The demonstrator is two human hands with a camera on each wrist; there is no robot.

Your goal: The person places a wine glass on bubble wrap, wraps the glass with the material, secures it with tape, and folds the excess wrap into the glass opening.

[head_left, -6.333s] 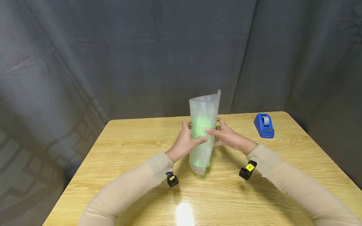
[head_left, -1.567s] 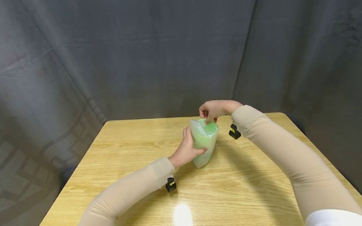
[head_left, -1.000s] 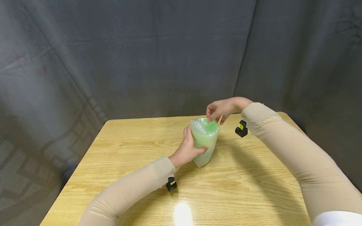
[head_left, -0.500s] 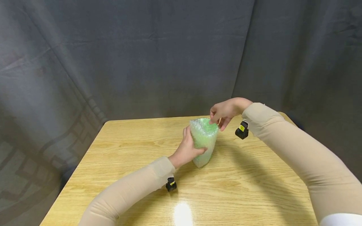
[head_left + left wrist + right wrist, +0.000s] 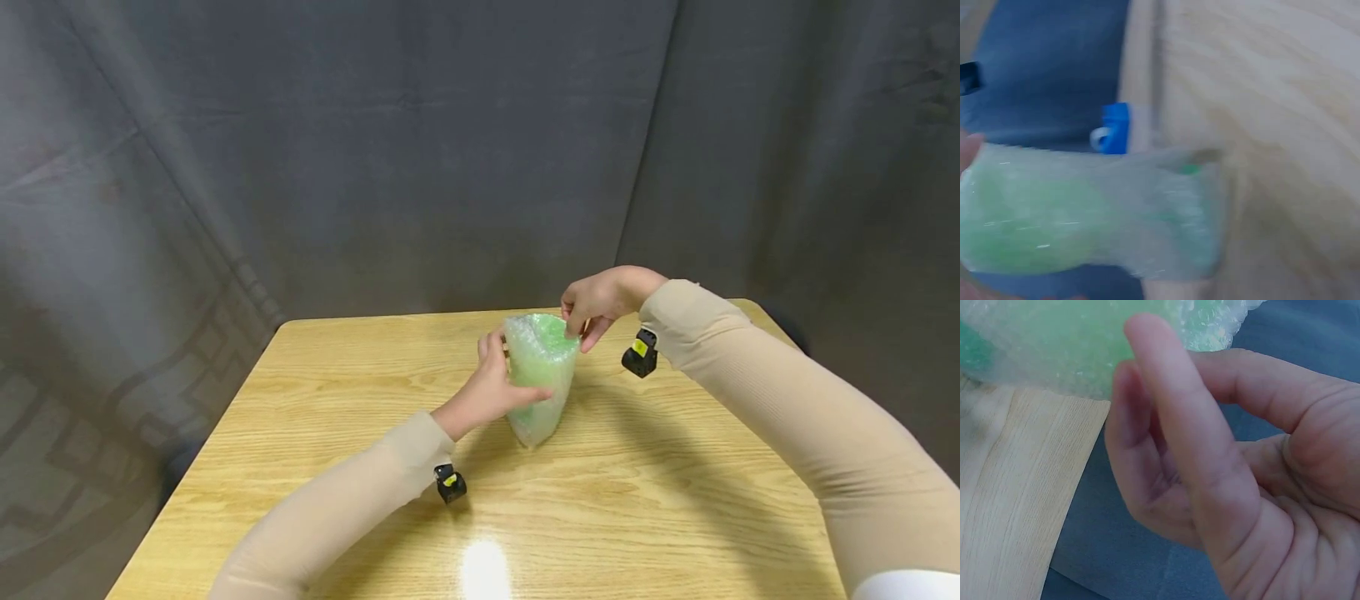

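A bundle of bubble wrap [image 5: 542, 392] stands on the table, slightly tilted, with something green showing through it. Its kind is hidden by the wrap. Across the bundle's left side my left hand [image 5: 491, 387] grips it, thumb in front and fingers behind. At the right of the top rim, my right hand [image 5: 603, 296] pinches the wrap's edge between thumb and fingers, and the top is folded inward over the green thing. From the right wrist, one finger [image 5: 1179, 400] reaches over the wrap while others curl beneath it.
The wooden table [image 5: 360, 375] ends at a dark grey curtain [image 5: 450, 167]. A blue tape dispenser [image 5: 1116, 128] appears beyond the bundle in the left wrist view; my right forearm hides it from the head camera.
The wrap's tall top has been folded down since the first frame. My right hand has moved from the bundle's side to its top, then rightward along the rim. My left hand has shifted slightly.
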